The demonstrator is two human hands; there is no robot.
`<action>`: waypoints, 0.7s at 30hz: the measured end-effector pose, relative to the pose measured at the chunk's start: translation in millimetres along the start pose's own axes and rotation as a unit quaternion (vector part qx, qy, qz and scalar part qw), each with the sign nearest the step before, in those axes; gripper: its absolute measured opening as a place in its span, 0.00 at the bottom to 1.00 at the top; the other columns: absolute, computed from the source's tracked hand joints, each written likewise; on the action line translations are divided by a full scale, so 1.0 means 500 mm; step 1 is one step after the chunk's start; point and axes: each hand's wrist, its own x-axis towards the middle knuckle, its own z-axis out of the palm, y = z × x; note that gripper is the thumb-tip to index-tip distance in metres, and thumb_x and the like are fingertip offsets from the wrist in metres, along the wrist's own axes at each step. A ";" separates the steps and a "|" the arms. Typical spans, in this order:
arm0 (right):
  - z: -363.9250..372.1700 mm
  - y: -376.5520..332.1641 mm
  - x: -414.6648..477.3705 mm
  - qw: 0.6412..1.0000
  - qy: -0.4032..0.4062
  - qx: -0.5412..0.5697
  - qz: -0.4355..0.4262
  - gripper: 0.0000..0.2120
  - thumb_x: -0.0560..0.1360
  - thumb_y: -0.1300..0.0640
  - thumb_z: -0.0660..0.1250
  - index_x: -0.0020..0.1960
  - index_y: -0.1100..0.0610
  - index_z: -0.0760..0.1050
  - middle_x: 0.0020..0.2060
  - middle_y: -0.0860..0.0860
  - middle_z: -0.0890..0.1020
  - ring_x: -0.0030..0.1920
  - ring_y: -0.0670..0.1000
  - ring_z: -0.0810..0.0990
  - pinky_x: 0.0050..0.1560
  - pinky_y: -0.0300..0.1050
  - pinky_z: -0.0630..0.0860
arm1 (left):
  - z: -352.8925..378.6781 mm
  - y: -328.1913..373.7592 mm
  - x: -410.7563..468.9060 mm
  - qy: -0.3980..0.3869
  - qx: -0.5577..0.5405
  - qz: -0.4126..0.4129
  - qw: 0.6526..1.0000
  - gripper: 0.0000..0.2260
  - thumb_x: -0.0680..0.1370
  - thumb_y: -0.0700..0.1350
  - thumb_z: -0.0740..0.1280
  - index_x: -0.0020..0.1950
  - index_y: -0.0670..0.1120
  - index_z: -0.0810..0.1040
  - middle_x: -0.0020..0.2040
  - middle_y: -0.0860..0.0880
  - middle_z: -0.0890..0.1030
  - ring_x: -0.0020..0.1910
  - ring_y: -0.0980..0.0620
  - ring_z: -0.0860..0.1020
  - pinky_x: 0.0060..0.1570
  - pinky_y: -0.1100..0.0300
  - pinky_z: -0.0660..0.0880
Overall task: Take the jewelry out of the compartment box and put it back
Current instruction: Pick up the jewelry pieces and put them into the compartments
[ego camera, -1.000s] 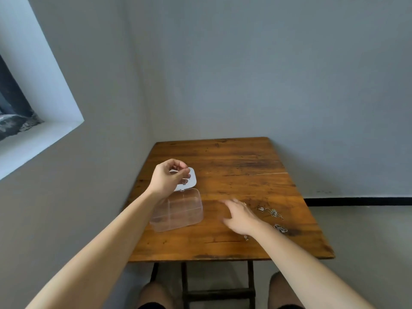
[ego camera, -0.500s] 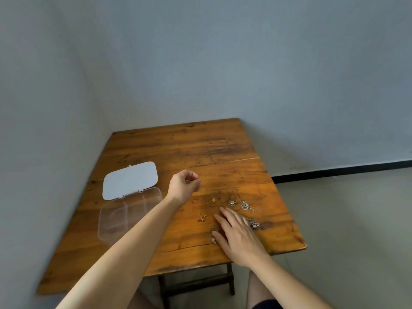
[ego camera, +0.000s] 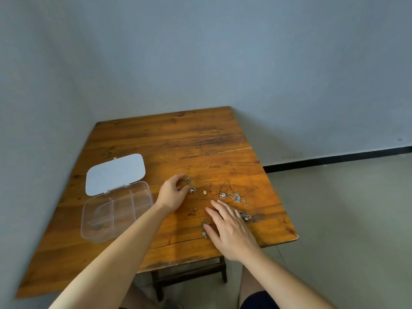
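The clear compartment box lies at the table's left with its pale lid flipped open behind it. Several small jewelry pieces are scattered to its right: a silver chain, a tiny gold piece, a bronze piece and a silver piece. My left hand is down at the table, fingertips pinched at a small silver piece. My right hand rests flat with fingers spread; another small piece lies by its thumb.
The wooden table stands in a corner, grey walls to the left and behind. Its right and near edges drop off to the floor. My knees show under the near edge.
My left hand left the box lid, moved right and came down to the table among the jewelry. My view swung right. The right hand has stayed flat near the pieces.
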 end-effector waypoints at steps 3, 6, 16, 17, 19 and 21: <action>-0.001 -0.001 -0.003 1.000 0.006 0.015 0.004 0.28 0.83 0.38 0.45 0.78 0.49 0.59 0.79 0.47 0.57 0.79 0.47 0.51 0.78 0.51 0.52 | -0.004 -0.013 -0.043 -0.006 -0.006 -0.003 1.000 0.22 0.79 0.43 0.68 0.73 0.48 0.70 0.71 0.46 0.73 0.69 0.46 0.72 0.64 0.56 0.73; 0.003 0.000 -0.005 0.998 0.036 0.051 0.014 0.28 0.83 0.40 0.45 0.78 0.50 0.59 0.80 0.48 0.56 0.79 0.47 0.52 0.77 0.48 0.55 | -0.007 -0.028 -0.089 -0.006 0.024 0.007 1.000 0.22 0.79 0.45 0.68 0.73 0.49 0.70 0.71 0.47 0.73 0.68 0.47 0.73 0.65 0.56 0.72; -0.010 0.037 -0.047 0.947 0.278 0.093 0.132 0.18 0.79 0.46 0.60 0.63 0.54 0.77 0.58 0.51 0.77 0.58 0.49 0.74 0.60 0.52 0.74 | 0.047 -0.043 -0.188 0.012 0.153 0.098 0.983 0.20 0.76 0.63 0.65 0.64 0.55 0.77 0.62 0.54 0.75 0.63 0.53 0.70 0.64 0.52 0.71; -0.012 0.050 -0.053 0.945 0.277 0.083 0.152 0.19 0.78 0.45 0.61 0.63 0.54 0.76 0.57 0.52 0.76 0.57 0.50 0.74 0.59 0.53 0.74 | 0.054 -0.041 -0.190 0.011 0.161 0.104 0.981 0.21 0.76 0.65 0.64 0.63 0.56 0.77 0.61 0.54 0.74 0.62 0.53 0.70 0.65 0.51 0.70; -0.014 0.071 -0.065 0.939 0.271 0.082 0.193 0.21 0.77 0.44 0.64 0.65 0.54 0.75 0.57 0.53 0.75 0.57 0.52 0.73 0.58 0.52 0.73 | 0.070 -0.042 -0.193 0.010 0.163 0.109 0.981 0.23 0.75 0.68 0.62 0.63 0.57 0.77 0.60 0.54 0.73 0.63 0.53 0.68 0.66 0.50 0.67; -0.014 0.073 -0.068 0.932 0.276 0.097 0.215 0.21 0.76 0.44 0.65 0.65 0.54 0.75 0.58 0.53 0.76 0.57 0.53 0.74 0.59 0.52 0.72 | 0.084 -0.051 -0.196 0.026 0.160 0.116 0.980 0.24 0.74 0.70 0.61 0.62 0.57 0.77 0.60 0.55 0.72 0.63 0.53 0.66 0.66 0.51 0.65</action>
